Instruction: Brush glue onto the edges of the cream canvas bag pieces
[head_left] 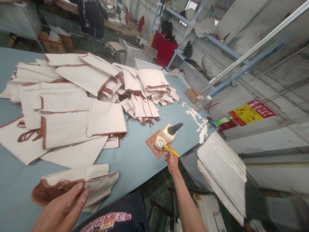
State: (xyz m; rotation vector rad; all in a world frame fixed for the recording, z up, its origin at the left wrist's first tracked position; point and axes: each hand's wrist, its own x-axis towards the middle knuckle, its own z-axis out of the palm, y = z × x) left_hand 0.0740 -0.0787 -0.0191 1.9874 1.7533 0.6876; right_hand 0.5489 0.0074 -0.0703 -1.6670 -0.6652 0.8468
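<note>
At the lower left, my left hand (65,206) is closed on the edge of a cream fabric bag (98,175) with brown trim and a brown inner side. My right hand (172,161) grips a yellow-handled brush (173,151). Its tip reaches an opening low on the side of a cream glue bottle (164,136), where the bristles are hidden. The bottle has a black conical spout (175,128) that leans to the right. Under it lies a stained brown square sheet (152,143).
Large piles of cream fabric pieces (106,117) with brown edging cover the left and back of the blue-green table (135,170). White scraps (198,119) and a small cardboard box (193,95) lie along the right edge. A stack of white sheets (222,170) stands right of my arm.
</note>
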